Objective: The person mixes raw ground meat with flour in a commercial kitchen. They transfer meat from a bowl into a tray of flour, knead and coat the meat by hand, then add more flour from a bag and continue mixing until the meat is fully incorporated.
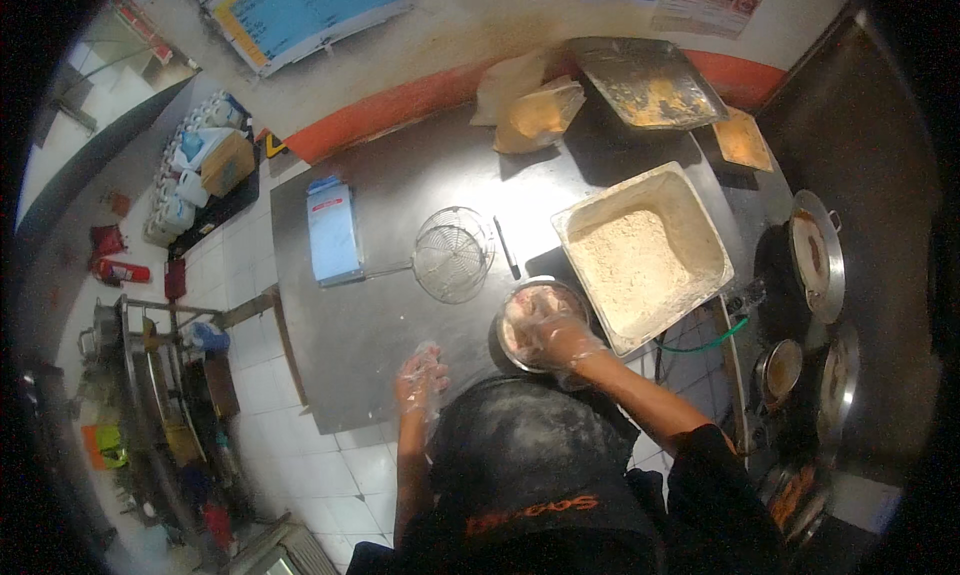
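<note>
My right hand (559, 339), in a clear plastic glove, reaches into a round metal bowl (583, 305). Pale pink pieces that look like raw meat (551, 299) lie in it. The fingers are partly hidden among them, so their grip cannot be made out. My left hand (421, 378), gloved the same way, hovers by the table's near edge, fingers loosely bent, with nothing visible in it. Right of the bowl stands a deep rectangular tub (712, 264) holding a pale flour-like powder (630, 264). A round wire strainer (454, 256) rests on the steel table (352, 372) beyond my left hand.
A dark slim tool (506, 246) lies beside the strainer. Farther left is a blue-and-white packet (334, 230). Plastic bags (540, 117) and a smeared metal tray (651, 84) stand along the wall. Wide metal pans (816, 256) are at right; a metal rack (161, 305) is at left.
</note>
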Available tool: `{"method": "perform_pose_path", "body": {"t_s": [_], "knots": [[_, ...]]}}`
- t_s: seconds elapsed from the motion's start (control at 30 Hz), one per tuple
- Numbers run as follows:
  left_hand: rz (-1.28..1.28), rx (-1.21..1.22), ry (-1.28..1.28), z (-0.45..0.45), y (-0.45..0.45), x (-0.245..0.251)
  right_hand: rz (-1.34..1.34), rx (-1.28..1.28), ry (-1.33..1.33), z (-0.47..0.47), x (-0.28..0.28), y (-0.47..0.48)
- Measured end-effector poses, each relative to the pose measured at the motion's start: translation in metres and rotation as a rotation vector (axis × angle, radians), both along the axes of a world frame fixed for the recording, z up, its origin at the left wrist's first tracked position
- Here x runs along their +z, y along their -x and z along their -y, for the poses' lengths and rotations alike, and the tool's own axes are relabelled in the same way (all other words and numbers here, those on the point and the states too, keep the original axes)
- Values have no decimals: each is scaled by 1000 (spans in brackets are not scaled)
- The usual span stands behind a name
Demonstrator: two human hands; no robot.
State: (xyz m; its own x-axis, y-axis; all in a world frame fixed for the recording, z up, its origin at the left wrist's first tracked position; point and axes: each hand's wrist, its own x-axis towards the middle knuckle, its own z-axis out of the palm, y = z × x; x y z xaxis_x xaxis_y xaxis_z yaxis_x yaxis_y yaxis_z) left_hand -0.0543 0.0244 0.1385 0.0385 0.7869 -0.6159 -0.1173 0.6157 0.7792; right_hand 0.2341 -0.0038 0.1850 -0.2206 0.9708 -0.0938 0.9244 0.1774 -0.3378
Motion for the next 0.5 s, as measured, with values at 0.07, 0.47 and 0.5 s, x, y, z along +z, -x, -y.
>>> {"method": "perform_pose_path", "body": {"t_s": [0.07, 0.47, 0.5], "knots": [[-6, 4, -25, 4, -2, -3, -12, -84, 35, -1, -21, -2], [72, -6, -54, 8, 13, -20, 96, -40, 196, 12, -39, -12], [46, -1, -31, 8, 14, -19, -28, -74, 258, 14, -38, -12]]}}
